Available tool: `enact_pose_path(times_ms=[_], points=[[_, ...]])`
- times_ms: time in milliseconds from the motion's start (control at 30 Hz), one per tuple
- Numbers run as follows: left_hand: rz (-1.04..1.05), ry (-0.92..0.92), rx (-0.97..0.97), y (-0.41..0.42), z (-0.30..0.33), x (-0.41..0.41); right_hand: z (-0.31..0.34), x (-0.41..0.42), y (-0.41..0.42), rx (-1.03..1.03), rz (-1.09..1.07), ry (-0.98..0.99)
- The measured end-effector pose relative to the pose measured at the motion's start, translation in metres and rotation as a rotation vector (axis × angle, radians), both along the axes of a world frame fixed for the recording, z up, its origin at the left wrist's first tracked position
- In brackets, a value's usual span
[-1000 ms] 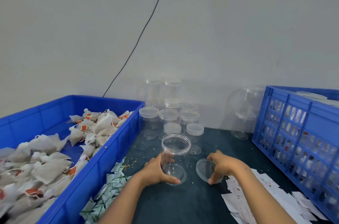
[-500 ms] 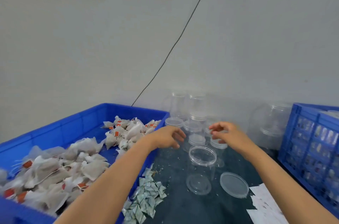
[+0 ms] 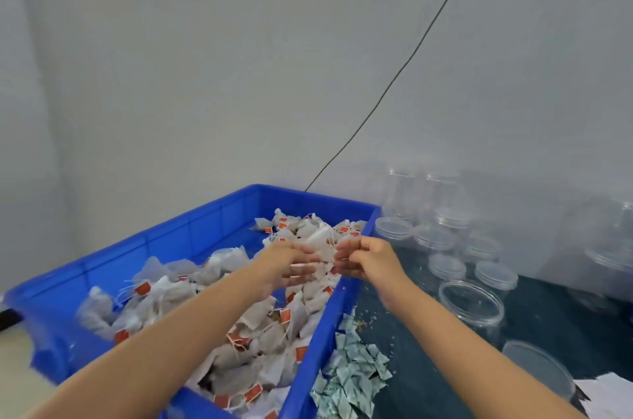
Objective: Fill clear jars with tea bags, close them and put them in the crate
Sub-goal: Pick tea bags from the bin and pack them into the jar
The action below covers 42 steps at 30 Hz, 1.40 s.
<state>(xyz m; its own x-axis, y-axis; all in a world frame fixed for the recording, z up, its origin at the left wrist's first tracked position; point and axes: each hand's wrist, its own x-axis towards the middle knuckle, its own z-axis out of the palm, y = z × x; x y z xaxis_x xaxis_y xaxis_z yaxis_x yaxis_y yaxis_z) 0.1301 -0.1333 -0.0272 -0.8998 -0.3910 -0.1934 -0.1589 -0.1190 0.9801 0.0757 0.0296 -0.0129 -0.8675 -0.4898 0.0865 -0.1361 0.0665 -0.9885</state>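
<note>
Tea bags (image 3: 219, 326) fill the blue bin (image 3: 178, 233): pale, papery pouches with thin white strings and small orange-red tags, heaped loosely and lying at all angles, so the pile has no common direction. Both hands reach over the far end of that heap. The left hand (image 3: 286, 264) is stretched forward with its fingers (image 3: 303, 269) fairly straight and slightly spread, tips blurred by motion. The right hand (image 3: 368, 259) faces it, fingers (image 3: 344, 262) curled inward toward the left fingertips. Between and just beyond the two sets of fingertips sits a small clump of bags, one white pouch (image 3: 317, 237) tilted with its long axis rising away to the right. Whether either hand truly pinches the clump, or only touches it, cannot be told through the blur.

To the right of the right hand's fingers, beyond the bin wall, an open clear jar (image 3: 471, 307) stands upright on the dark table (image 3: 428, 367), mouth up. Its clear lid (image 3: 537, 367) lies flat nearer the person. Behind the jar stand more closed clear jars (image 3: 442, 237) against the wall. Below the right wrist, just beside the bin, lies a pile of small green-white sachets (image 3: 349, 377). White paper slips (image 3: 606, 394) lie at the lower right corner.
</note>
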Motion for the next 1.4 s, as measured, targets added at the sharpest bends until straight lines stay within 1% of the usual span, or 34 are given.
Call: enact_pose_path(times_ms=[100, 233, 333, 400, 467, 567, 667, 733, 800, 900, 967, 1000, 1067, 1133, 1200, 1267, 1333, 1367, 1400], points=[[0.108, -0.046, 0.05, -0.023, -0.001, 0.0, -0.006, 0.009, -0.03, 0.107, 0.136, 0.094], [0.176, -0.027, 0.111, -0.048, -0.002, 0.004, -0.015, 0.018, -0.064, 0.477, 0.403, 0.296], [0.237, -0.002, 0.195, -0.06, 0.0, 0.007, -0.025, 0.027, -0.089, 0.667, 0.577, 0.309], [0.257, 0.015, 0.238, -0.063, 0.002, 0.009, -0.034, 0.029, -0.103, 0.818, 0.671, 0.392], [0.245, 0.023, 0.25, -0.066, 0.004, 0.01, -0.038, 0.029, -0.114, 0.921, 0.713, 0.495], [0.231, 0.038, 0.269, -0.071, 0.006, 0.012, -0.038, 0.027, -0.13, 0.931, 0.687, 0.601], [0.248, 0.051, 0.278, -0.073, 0.007, 0.011, -0.042, 0.024, -0.138, 0.973, 0.665, 0.653], [0.286, 0.045, 0.244, -0.073, 0.007, 0.011, -0.045, 0.018, -0.139, 0.948, 0.564, 0.672], [0.354, 0.023, 0.153, -0.074, 0.005, 0.009, -0.045, 0.008, -0.137, 0.847, 0.398, 0.623], [0.427, 0.003, 0.047, -0.077, 0.003, 0.007, -0.043, 0.0, -0.131, 0.554, 0.135, 0.5], [0.378, -0.031, 0.044, -0.077, 0.001, 0.009, -0.041, -0.003, -0.128, 0.313, 0.008, 0.44], [0.312, -0.049, 0.075, -0.075, 0.002, 0.01, -0.04, -0.003, -0.128, 0.183, -0.007, 0.388], [0.145, -0.04, 0.169, -0.071, 0.002, 0.012, -0.037, 0.0, -0.128, -0.03, 0.047, 0.288], [0.043, 0.014, 0.241, -0.067, 0.002, 0.011, -0.035, 0.002, -0.129, -0.136, 0.129, 0.25], [0.095, 0.054, 0.232, -0.066, 0.002, 0.009, -0.035, 0.005, -0.13, -0.179, 0.196, 0.23], [0.258, 0.065, 0.179, -0.069, 0.001, 0.007, -0.037, 0.005, -0.13, -0.151, 0.209, 0.23], [0.409, 0.093, 0.221, -0.075, -0.001, 0.006, -0.039, 0.003, -0.128, -0.007, 0.16, 0.268], [0.451, 0.118, 0.288, -0.078, -0.001, 0.007, -0.04, 0.003, -0.127, 0.124, 0.165, 0.286], [0.468, 0.144, 0.364, -0.081, -0.001, 0.008, -0.041, 0.004, -0.126, 0.305, 0.217, 0.31]])
